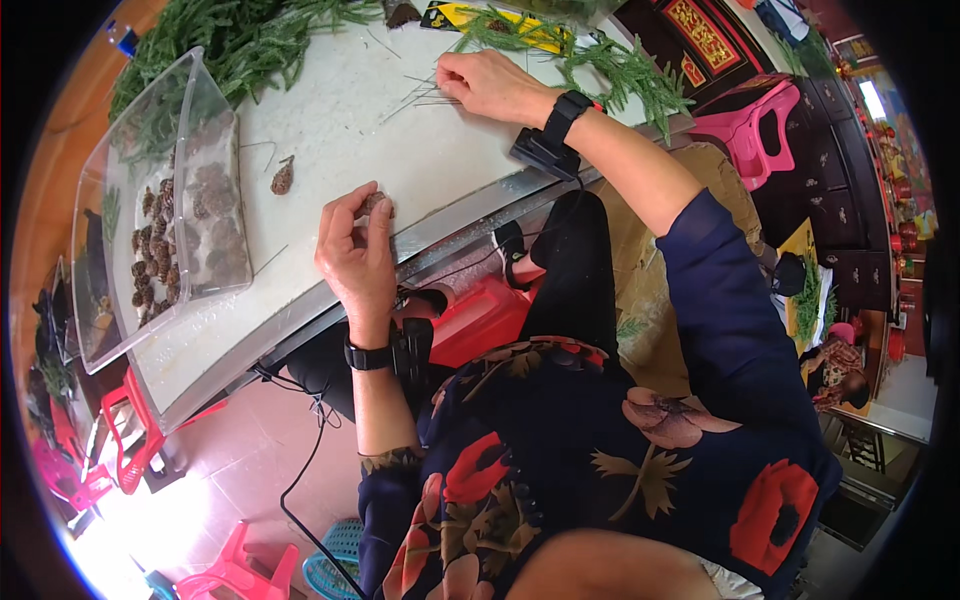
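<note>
My left hand (352, 245) is closed around a small brown pine cone (376, 204), pinched between thumb and fingers just above the table's near edge. Farther off and to the right, my right hand (492, 85) has its fingertips together at a loose bunch of thin wires (410, 98) lying on the white tabletop (330, 150). It appears to pinch a wire, though the fingers partly hide the tip. Another pine cone (283, 177), with a wire stem, lies left of my left hand.
A clear plastic bin (185, 200) with several pine cones (155, 255) stands at the table's left. Green artificial pine branches (240, 50) are heaped behind it, and more sprigs (630, 85) lie at the far right. Pink stools (750, 130) and a cardboard sheet (655, 300) are near the table.
</note>
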